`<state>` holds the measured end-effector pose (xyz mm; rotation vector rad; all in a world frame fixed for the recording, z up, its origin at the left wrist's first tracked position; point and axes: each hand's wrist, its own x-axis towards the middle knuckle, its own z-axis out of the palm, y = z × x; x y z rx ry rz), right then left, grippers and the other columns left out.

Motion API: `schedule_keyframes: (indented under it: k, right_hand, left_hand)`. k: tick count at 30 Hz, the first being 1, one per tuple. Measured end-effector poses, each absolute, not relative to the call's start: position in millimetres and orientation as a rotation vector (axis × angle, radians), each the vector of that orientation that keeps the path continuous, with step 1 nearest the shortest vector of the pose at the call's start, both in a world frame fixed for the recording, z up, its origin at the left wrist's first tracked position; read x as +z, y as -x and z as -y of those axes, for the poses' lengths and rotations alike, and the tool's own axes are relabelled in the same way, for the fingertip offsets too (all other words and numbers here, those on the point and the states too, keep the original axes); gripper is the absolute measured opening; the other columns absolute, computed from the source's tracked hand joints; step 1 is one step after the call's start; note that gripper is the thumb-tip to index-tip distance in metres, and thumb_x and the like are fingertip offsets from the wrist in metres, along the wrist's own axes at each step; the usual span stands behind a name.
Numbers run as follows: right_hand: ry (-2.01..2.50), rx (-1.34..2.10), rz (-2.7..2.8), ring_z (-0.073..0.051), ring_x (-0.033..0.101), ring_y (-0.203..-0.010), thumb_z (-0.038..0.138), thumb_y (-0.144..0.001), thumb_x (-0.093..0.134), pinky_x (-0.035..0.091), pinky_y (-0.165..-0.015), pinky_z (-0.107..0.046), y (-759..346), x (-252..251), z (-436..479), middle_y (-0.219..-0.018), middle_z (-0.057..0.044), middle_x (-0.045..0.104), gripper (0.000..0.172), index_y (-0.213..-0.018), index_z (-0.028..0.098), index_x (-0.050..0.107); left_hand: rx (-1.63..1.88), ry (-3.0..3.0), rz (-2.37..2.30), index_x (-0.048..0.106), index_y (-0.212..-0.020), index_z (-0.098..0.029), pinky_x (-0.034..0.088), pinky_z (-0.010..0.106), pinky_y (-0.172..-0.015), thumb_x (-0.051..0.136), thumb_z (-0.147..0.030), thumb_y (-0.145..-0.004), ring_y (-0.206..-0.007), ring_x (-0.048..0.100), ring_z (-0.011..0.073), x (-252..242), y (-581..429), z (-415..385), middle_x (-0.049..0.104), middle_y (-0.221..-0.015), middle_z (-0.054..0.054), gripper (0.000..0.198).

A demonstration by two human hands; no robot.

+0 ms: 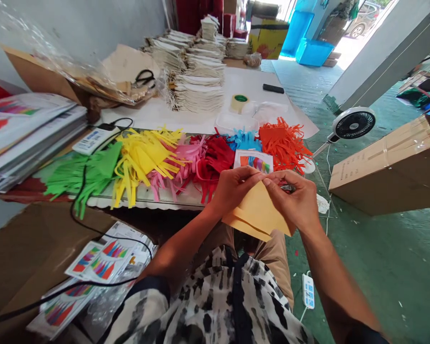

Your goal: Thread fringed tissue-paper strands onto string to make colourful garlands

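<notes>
My left hand (234, 188) and my right hand (299, 198) meet above my lap, thumbs and fingertips pinching the top edge of a folded light-orange paper sheet (260, 210). The paper hangs down in layers below the fingers. A small dark metallic tool (287, 188) shows at my right hand's fingers; its kind is mostly hidden. Just beyond the hands lies a printed card (253, 160) with coloured tassel pictures. Fringed paper bundles lie along the table edge: orange (284, 143), blue (245, 140), dark red (217, 157), pink (191, 155), yellow (146, 155) and green (84, 172).
Stacked white bundles with strings (198, 91) stand at the back, near a tape roll (240, 101) and black-handled scissors (144, 78). A fan (354, 123) and large carton (387, 165) are on the right. A black cable (80, 196) crosses the left side; printed packs (100, 263) lie below.
</notes>
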<state>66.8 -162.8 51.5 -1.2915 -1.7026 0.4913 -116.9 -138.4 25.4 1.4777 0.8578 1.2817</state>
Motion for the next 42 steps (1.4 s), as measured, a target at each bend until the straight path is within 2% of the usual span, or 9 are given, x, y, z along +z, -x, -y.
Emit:
schedule_keyframes:
  k: [6, 9, 13, 16, 21, 23, 26, 31, 42]
  right_hand:
    - [1.268, 0.419, 1.712, -0.017, 0.070, -0.079, 0.037, -0.091, 0.080, 0.050, -0.072, -0.032, -67, 53, 162, -0.091, 0.000, 0.079, 0.011, -0.093, 0.026, 0.081]
    - [1.218, 0.290, 1.763, -0.019, 0.071, -0.082, 0.035, -0.092, 0.080, 0.051, -0.076, -0.034, -68, 51, 163, -0.090, 0.000, 0.079, 0.008, -0.091, 0.026, 0.079]
    - [1.123, -0.054, 1.835, -0.021, 0.071, -0.084, 0.032, -0.092, 0.080, 0.050, -0.087, -0.041, -69, 45, 164, -0.085, 0.000, 0.078, 0.009, -0.086, 0.026, 0.076]
    - [1.085, -0.133, 1.886, -0.022, 0.070, -0.085, 0.031, -0.092, 0.080, 0.049, -0.094, -0.044, -69, 42, 163, -0.083, 0.000, 0.077, 0.012, -0.084, 0.026, 0.074]
    - [1.149, 0.151, 1.807, -0.022, 0.073, -0.092, 0.034, -0.092, 0.081, 0.054, -0.086, -0.040, -68, 46, 163, -0.099, -0.002, 0.080, 0.015, -0.106, 0.028, 0.079]
    - [1.150, 0.190, 1.799, -0.021, 0.073, -0.092, 0.033, -0.094, 0.079, 0.055, -0.085, -0.039, -67, 47, 164, -0.099, -0.002, 0.081, 0.013, -0.106, 0.029, 0.081]
    - [1.133, 0.039, 1.794, -0.021, 0.073, -0.088, 0.032, -0.094, 0.079, 0.053, -0.086, -0.041, -65, 45, 166, -0.092, -0.001, 0.081, 0.005, -0.095, 0.028, 0.081]
    - [1.099, -0.251, 1.823, -0.021, 0.074, -0.089, 0.029, -0.095, 0.076, 0.051, -0.092, -0.043, -63, 39, 166, -0.089, 0.000, 0.080, 0.006, -0.090, 0.028, 0.077]
    - [1.094, -0.313, 1.858, -0.023, 0.073, -0.092, 0.029, -0.096, 0.072, 0.048, -0.094, -0.046, -64, 38, 172, -0.090, 0.001, 0.080, 0.007, -0.094, 0.033, 0.077]
  left_hand:
    - [1.254, -1.439, -0.763, 0.071, -0.113, -0.020, 0.052, 0.023, -0.074, 0.070, -0.040, -0.097, -0.086, 0.073, 0.0151, 20, 118, 140, 0.079, -0.093, 0.002, 0.025]
    - [1.279, -1.517, -0.820, 0.070, -0.107, -0.020, 0.054, 0.024, -0.078, 0.067, -0.038, -0.099, -0.092, 0.075, 0.0163, 20, 118, 140, 0.080, -0.100, 0.004, 0.020]
    - [1.287, -1.512, -0.863, 0.069, -0.097, -0.019, 0.051, 0.023, -0.070, 0.068, -0.038, -0.098, -0.081, 0.071, 0.0139, 22, 117, 141, 0.076, -0.088, 0.001, 0.019]
    - [1.302, -1.486, -0.876, 0.069, -0.093, -0.019, 0.048, 0.022, -0.067, 0.069, -0.039, -0.096, -0.076, 0.068, 0.0128, 24, 117, 143, 0.074, -0.083, 0.000, 0.021]
    - [1.314, -1.494, -0.871, 0.069, -0.095, -0.019, 0.049, 0.023, -0.068, 0.069, -0.041, -0.097, -0.077, 0.068, 0.0128, 27, 118, 145, 0.074, -0.086, 0.001, 0.022]
    - [1.306, -1.516, -0.871, 0.069, -0.094, -0.019, 0.049, 0.022, -0.067, 0.068, -0.041, -0.097, -0.077, 0.067, 0.0124, 29, 118, 145, 0.074, -0.085, 0.000, 0.022]
    - [1.319, -1.521, -0.880, 0.068, -0.092, -0.019, 0.047, 0.021, -0.065, 0.068, -0.040, -0.097, -0.074, 0.065, 0.0114, 30, 116, 145, 0.072, -0.081, -0.001, 0.021]
    - [1.342, -1.536, -0.932, 0.067, -0.090, -0.019, 0.046, 0.020, -0.063, 0.067, -0.039, -0.096, -0.071, 0.063, 0.0108, 32, 115, 146, 0.070, -0.079, -0.001, 0.021]
    - [1.325, -1.601, -0.983, 0.068, -0.090, -0.019, 0.047, 0.021, -0.064, 0.066, -0.038, -0.098, -0.073, 0.065, 0.0114, 34, 117, 150, 0.071, -0.080, -0.001, 0.021]
